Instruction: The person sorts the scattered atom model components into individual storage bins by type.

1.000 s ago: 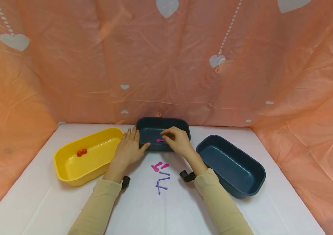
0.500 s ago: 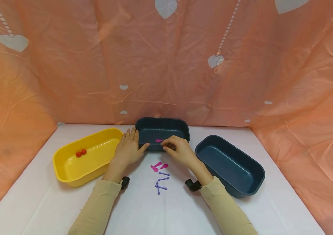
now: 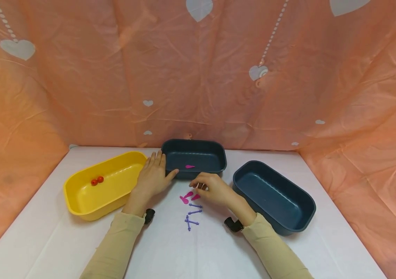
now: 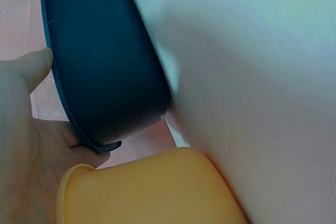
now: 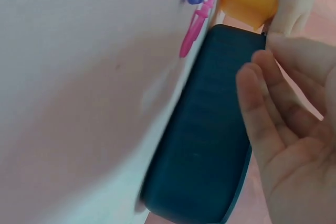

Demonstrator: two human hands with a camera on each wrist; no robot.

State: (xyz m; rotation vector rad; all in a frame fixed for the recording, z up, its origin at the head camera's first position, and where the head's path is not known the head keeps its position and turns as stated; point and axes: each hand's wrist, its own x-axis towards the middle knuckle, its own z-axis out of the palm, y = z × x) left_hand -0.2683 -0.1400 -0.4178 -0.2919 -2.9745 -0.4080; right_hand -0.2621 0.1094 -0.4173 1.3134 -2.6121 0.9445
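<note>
My left hand (image 3: 151, 180) lies at the left rim of the back dark blue bin (image 3: 204, 159), its fingers straight. The left wrist view has the thumb and fingers touching that bin's rim. Just in front of the bin, my right hand (image 3: 215, 188) hovers with loosely bent fingers and nothing between them, as the right wrist view (image 5: 294, 124) confirms. Nearest to it on the table are several pink teardrop-shaped plastic pieces (image 3: 184, 200). Another pink piece (image 3: 189, 166) lies inside the back bin. Several purple rods with knobbed ends (image 3: 194, 212) lie closer to me.
A yellow bin (image 3: 86, 207) stands at the left with two red beads (image 3: 97, 181) in it. Another dark blue bin (image 3: 278, 197) stands angled at the right. An orange cloth with hearts hangs behind the white table (image 3: 170, 252).
My right hand has come back toward me, from over the back bin to just beside the pink pieces on the table. The left hand keeps its place.
</note>
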